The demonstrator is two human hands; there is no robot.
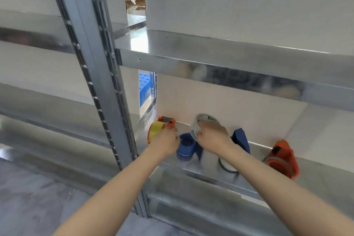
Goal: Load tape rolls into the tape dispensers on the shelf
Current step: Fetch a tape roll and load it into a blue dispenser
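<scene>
Galvanized shelf (316,176), white wall behind. I log the left hand (165,141), fingers curled on the left orange dispenser (167,120), which carries a yellow roll (155,129). Right hand (212,139): fingers pinch the white tape roll (203,119), on edge just above the blue dispenser (186,146). Flat roll (227,166) lies near the right orange dispenser (283,157).

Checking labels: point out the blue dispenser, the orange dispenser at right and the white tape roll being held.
blue dispenser (185,149), head view, round hub.
orange dispenser at right (282,151), head view, orange side body.
white tape roll (203,116), head view, top rim.
</scene>
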